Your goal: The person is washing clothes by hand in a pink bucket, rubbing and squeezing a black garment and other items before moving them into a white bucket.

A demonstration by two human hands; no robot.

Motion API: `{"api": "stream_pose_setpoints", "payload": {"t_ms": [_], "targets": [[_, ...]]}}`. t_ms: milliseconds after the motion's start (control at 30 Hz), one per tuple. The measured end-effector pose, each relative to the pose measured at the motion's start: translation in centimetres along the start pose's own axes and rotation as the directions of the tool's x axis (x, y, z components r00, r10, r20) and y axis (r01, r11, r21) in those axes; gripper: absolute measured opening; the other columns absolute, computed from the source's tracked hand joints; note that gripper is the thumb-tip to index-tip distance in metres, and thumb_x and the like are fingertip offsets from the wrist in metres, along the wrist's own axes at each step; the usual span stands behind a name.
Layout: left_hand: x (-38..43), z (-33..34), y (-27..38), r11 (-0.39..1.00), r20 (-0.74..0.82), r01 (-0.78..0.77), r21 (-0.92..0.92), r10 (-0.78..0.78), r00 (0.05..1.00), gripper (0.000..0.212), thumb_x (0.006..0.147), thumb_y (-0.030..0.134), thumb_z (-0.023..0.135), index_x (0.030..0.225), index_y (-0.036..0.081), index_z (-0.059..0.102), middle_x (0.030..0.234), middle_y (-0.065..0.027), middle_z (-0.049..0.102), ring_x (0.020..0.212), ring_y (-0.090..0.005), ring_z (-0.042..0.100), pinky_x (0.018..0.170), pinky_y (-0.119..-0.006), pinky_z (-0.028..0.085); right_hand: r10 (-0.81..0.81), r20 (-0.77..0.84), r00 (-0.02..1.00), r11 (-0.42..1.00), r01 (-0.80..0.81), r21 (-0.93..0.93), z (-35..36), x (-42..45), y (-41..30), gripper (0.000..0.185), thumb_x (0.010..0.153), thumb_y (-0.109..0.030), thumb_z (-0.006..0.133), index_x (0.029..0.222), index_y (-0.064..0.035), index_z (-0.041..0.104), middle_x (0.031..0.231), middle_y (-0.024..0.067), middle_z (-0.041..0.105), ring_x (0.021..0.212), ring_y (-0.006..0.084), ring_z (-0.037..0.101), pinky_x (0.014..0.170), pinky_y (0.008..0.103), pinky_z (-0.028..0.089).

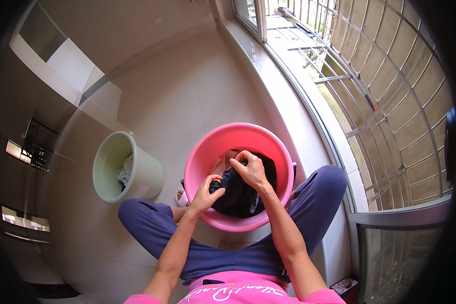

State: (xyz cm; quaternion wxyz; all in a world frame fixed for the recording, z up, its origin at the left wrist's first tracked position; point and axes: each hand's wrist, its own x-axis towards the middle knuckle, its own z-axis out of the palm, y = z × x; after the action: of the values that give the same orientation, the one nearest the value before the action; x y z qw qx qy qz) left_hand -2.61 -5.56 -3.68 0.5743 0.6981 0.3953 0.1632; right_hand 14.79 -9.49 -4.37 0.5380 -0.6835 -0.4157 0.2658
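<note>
A pink plastic bucket (238,131) stands between my knees, with dark wet-looking cloth (235,197) heaped inside. Some pale pink fabric (219,166) shows against its far inner wall. My left hand (207,195) reaches over the near left rim, a fold of the dark cloth between thumb and fingers. Higher and to the right, my right hand (250,171) is bent over the same cloth, thumb and forefinger curled together at its upper edge. The pinch itself is partly hidden by the fingers.
On the tiled floor (167,87) to the left stands a pale green bucket (146,176) holding white and dark cloth (125,171). A raised ledge (307,125) runs along the right below a sliding window with metal bars (387,76). A small box (344,285) sits at lower right.
</note>
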Motion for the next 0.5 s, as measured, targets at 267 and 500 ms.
{"api": "stream_pose_setpoints", "payload": {"t_ms": [267,500], "targets": [[2.0,-0.3,0.7,0.972,0.18,-0.232,0.028,0.223,0.958,0.074,0.055,0.009,0.073,0.12,0.003,0.038,0.116,-0.0112,0.046,0.108,-0.0201,0.044,0.092,-0.031,0.034,-0.141,0.327,0.935,0.983,0.092,0.161,1.0,-1.8,-1.9,0.022,0.069,-0.017,0.063,0.083,-0.0015,0.057,0.073,0.0093,0.059,0.071,0.0203,0.058,0.064,0.0296,0.046],[-0.7,-2.4,3.2,0.918,0.229,-0.182,0.352,0.104,0.968,0.041,0.06,0.013,0.066,0.097,0.0,0.055,0.083,-0.0141,0.06,0.076,-0.0185,0.058,0.072,-0.028,0.045,-0.088,0.523,0.848,0.984,0.157,-0.089,-2.4,-0.1,2.6,0.073,0.054,-0.011,0.067,0.121,-0.0099,0.04,0.124,0.0134,0.038,0.115,0.0293,0.037,0.095,0.0393,0.031]]}}
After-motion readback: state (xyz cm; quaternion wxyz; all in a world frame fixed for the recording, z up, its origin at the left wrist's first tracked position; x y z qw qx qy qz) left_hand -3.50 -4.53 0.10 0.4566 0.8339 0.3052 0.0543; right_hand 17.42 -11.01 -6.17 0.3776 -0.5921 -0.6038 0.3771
